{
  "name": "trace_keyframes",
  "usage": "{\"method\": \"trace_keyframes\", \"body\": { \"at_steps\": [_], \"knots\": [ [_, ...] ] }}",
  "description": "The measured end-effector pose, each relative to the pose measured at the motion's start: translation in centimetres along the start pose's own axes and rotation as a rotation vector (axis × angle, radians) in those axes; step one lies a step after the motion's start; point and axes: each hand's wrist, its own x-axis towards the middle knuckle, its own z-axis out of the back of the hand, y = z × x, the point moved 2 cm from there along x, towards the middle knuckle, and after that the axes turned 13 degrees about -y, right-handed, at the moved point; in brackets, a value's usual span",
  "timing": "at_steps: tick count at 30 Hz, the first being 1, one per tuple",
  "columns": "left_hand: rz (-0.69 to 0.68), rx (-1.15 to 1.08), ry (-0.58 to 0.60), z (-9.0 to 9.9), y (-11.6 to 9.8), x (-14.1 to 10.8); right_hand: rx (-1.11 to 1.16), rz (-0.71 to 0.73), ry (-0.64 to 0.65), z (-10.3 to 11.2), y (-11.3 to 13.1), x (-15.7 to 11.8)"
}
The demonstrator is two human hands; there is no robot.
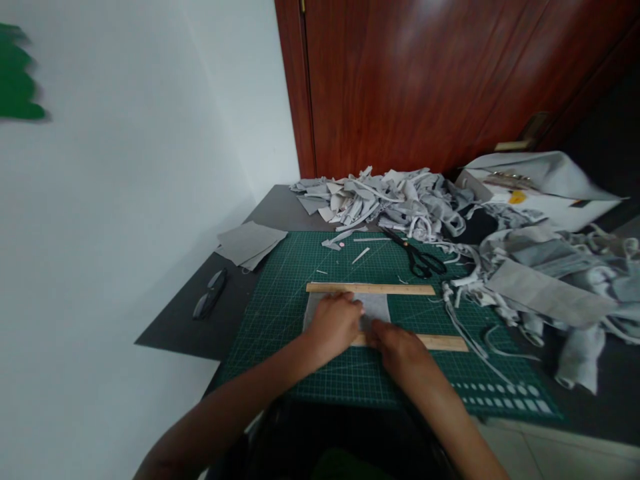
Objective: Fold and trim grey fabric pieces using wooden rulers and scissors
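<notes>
A piece of grey cloth (379,307) lies flat on a green cutting mat (280,300). One wooden ruler (395,289) rests along the cloth's far edge, and a second wooden ruler (445,343) runs along its near side, partly covered by my hands. My left hand (334,323) is over the cloth with its fingers curled in; what they hold, if anything, is hidden. Beside it, my right hand (404,348) reaches across the near ruler, its closed fingertips down at the cloth and the ruler. Their exact grip cannot be seen.
Black scissors (417,259) lie farther back on the mat, near thin fabric scraps (345,237). Heaped grey offcuts (400,197) fill the table's back, and more cloth (555,290) is piled right. Glasses (210,293) and stacked grey sheets (250,241) lie left. A white box (540,193) stands back right.
</notes>
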Motion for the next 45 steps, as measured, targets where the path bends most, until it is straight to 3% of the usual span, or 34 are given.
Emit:
{"method": "trace_keyframes", "body": {
  "at_steps": [7,12,16,32,45],
  "knots": [
    [-0.151,0.117,-0.121,-2.7,0.0,4.5,-0.066,0.006,-0.009,-0.4,0.2,0.2],
    [-0.173,0.116,-0.167,-4.5,-0.4,4.9,-0.122,0.009,-0.065,-0.7,0.3,-0.1],
    [-0.128,0.100,-0.154,-5.1,-0.2,4.5,-0.091,0.000,-0.010,-0.6,0.2,-0.2],
    [-0.074,0.047,-0.099,-4.1,-0.4,4.1,-0.044,0.047,-0.022,-1.1,-0.7,-0.4],
    [-0.081,0.019,-0.105,-4.2,-0.3,3.6,-0.056,0.061,-0.140,-1.6,-0.2,-0.9]
  ]
}}
